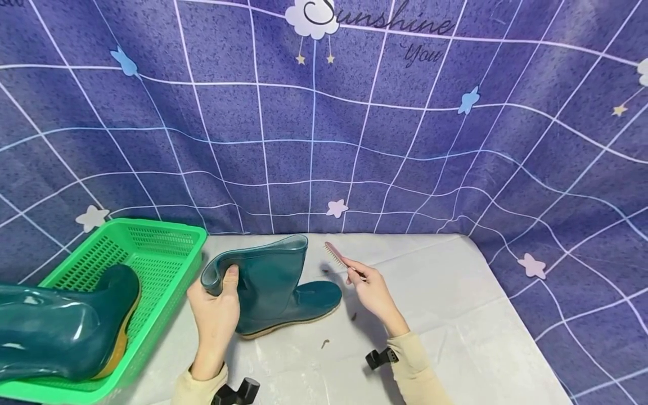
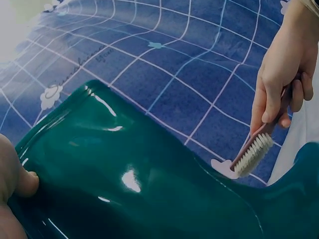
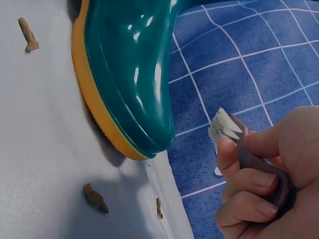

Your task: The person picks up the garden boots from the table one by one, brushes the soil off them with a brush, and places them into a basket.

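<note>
On the blue-violet cloth (image 1: 283,118), at top centre of the head view, "Sunshine" (image 1: 390,21) is printed in dark script, its S laid over a white cloud (image 1: 315,29); "You" (image 1: 424,54) is set below, right of centre. Letters (image 1: 11,3) in the upper left corner are cut off. Left wrist view: script (image 2: 82,59) blurred, upper left.

Right of the right hand (image 1: 372,289), the desk (image 1: 445,281) gives a broad, open way. The near boot (image 1: 273,287) and the left hand (image 1: 217,309) gripping its shaft block the middle. The basket (image 1: 161,309) walls off the left, a second boot (image 1: 45,332) jutting over its side. Behind, the patterned cloth (image 1: 334,124) bars passage.
</note>
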Action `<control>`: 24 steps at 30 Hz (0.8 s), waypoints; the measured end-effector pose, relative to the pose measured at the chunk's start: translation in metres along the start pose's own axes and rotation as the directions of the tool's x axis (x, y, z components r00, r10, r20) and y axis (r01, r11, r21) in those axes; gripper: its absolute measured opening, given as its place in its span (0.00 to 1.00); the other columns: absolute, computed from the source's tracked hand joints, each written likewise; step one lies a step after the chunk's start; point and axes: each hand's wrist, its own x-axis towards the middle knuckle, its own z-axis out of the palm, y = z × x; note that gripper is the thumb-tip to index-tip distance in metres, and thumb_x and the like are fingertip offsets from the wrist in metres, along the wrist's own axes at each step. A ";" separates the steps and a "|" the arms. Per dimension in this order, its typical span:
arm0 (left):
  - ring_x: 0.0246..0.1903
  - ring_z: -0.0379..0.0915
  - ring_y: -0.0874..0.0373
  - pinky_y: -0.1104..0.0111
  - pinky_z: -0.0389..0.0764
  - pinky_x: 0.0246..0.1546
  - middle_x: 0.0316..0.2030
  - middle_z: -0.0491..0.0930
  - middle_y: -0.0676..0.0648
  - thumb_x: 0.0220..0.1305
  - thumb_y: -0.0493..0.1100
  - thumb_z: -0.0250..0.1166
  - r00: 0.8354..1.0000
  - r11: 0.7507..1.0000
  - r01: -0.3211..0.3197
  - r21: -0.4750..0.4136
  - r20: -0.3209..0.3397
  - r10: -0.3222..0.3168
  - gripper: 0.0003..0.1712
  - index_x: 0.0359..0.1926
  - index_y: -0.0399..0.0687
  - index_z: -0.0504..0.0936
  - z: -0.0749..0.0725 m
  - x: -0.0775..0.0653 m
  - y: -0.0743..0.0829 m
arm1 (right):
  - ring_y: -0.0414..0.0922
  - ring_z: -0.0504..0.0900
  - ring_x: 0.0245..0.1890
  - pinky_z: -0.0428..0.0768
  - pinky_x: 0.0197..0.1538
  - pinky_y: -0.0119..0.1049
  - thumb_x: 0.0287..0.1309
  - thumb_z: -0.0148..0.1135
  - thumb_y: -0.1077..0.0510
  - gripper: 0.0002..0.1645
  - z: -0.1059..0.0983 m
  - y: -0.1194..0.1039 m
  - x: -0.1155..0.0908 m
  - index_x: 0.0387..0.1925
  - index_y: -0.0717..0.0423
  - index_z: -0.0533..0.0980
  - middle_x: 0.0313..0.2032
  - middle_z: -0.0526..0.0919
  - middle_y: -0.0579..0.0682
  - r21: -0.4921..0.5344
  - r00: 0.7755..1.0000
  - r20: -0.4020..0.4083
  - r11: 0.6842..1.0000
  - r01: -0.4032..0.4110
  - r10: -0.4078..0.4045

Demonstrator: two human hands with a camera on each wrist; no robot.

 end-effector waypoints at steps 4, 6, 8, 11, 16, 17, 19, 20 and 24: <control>0.36 0.82 0.72 0.81 0.80 0.40 0.34 0.84 0.68 0.74 0.26 0.60 1.000 1.000 -0.018 -0.022 0.006 0.018 0.09 0.46 0.23 0.85 0.000 0.003 -0.003 | 0.44 0.80 0.32 0.66 0.27 0.27 0.78 0.58 0.62 0.21 0.000 0.000 0.000 0.67 0.50 0.82 0.34 0.87 0.62 -0.001 1.000 -0.003 1.000 0.010 -0.010; 0.37 0.81 0.72 0.81 0.81 0.41 0.35 0.84 0.68 0.74 0.26 0.59 1.000 0.999 -0.025 -0.042 0.004 0.025 0.09 0.46 0.22 0.84 0.001 0.005 -0.005 | 0.42 0.80 0.33 0.67 0.27 0.27 0.77 0.58 0.62 0.21 0.000 0.000 0.000 0.66 0.51 0.82 0.33 0.87 0.61 -0.004 1.000 -0.004 1.000 0.014 -0.014; 0.38 0.82 0.72 0.81 0.81 0.42 0.37 0.85 0.68 0.75 0.26 0.58 1.000 0.998 -0.026 -0.057 0.001 0.026 0.09 0.47 0.22 0.83 0.001 0.007 -0.007 | 0.43 0.81 0.34 0.68 0.28 0.27 0.77 0.58 0.62 0.21 0.000 0.001 0.000 0.66 0.51 0.82 0.33 0.87 0.61 -0.006 1.000 -0.004 1.000 0.016 -0.016; 0.39 0.83 0.72 0.81 0.81 0.43 0.37 0.85 0.68 0.75 0.26 0.58 1.000 0.997 -0.022 -0.068 0.003 0.022 0.09 0.46 0.22 0.83 0.000 0.008 -0.008 | 0.41 0.78 0.30 0.67 0.27 0.27 0.78 0.58 0.61 0.21 0.000 0.002 0.000 0.67 0.52 0.82 0.33 0.87 0.60 -0.008 1.000 0.003 1.000 0.022 -0.022; 0.37 0.82 0.73 0.82 0.81 0.41 0.35 0.85 0.69 0.74 0.27 0.60 0.999 0.998 -0.017 -0.053 0.030 0.018 0.09 0.46 0.20 0.84 -0.003 0.013 -0.012 | 0.36 0.74 0.28 0.69 0.29 0.28 0.77 0.59 0.61 0.21 -0.003 0.003 0.001 0.67 0.52 0.82 0.31 0.87 0.56 -0.015 1.000 -0.011 1.000 0.022 -0.022; 0.37 0.82 0.74 0.83 0.80 0.41 0.35 0.85 0.70 0.74 0.28 0.61 0.999 0.999 -0.007 -0.043 0.036 0.009 0.10 0.46 0.21 0.84 -0.005 0.014 -0.013 | 0.36 0.75 0.29 0.70 0.30 0.28 0.77 0.59 0.61 0.21 -0.003 0.003 0.001 0.66 0.52 0.82 0.31 0.87 0.55 -0.017 1.000 -0.015 1.000 0.018 -0.019; 0.38 0.83 0.75 0.83 0.81 0.42 0.35 0.85 0.70 0.75 0.29 0.62 0.998 0.999 0.035 -0.024 0.045 -0.034 0.10 0.48 0.23 0.85 -0.008 0.017 -0.014 | 0.38 0.77 0.30 0.71 0.32 0.29 0.77 0.59 0.62 0.21 -0.004 0.004 0.001 0.66 0.52 0.82 0.31 0.87 0.54 -0.017 1.000 -0.020 1.000 0.018 -0.018; 0.38 0.82 0.75 0.83 0.80 0.42 0.34 0.85 0.70 0.75 0.30 0.62 0.997 0.998 0.062 -0.010 0.053 -0.062 0.10 0.49 0.24 0.85 -0.010 0.018 -0.014 | 0.39 0.79 0.31 0.72 0.33 0.29 0.77 0.59 0.61 0.21 -0.004 0.004 0.001 0.66 0.52 0.82 0.31 0.87 0.54 -0.020 1.000 -0.020 1.000 0.018 -0.018; 0.36 0.81 0.75 0.83 0.79 0.41 0.31 0.84 0.70 0.75 0.36 0.65 0.979 0.983 0.171 0.071 0.100 -0.178 0.11 0.50 0.30 0.86 -0.019 0.023 -0.011 | 0.49 0.83 0.35 0.72 0.34 0.27 0.77 0.59 0.62 0.21 -0.003 0.006 0.002 0.66 0.52 0.82 0.31 0.87 0.57 -0.015 1.000 -0.011 1.000 0.019 -0.020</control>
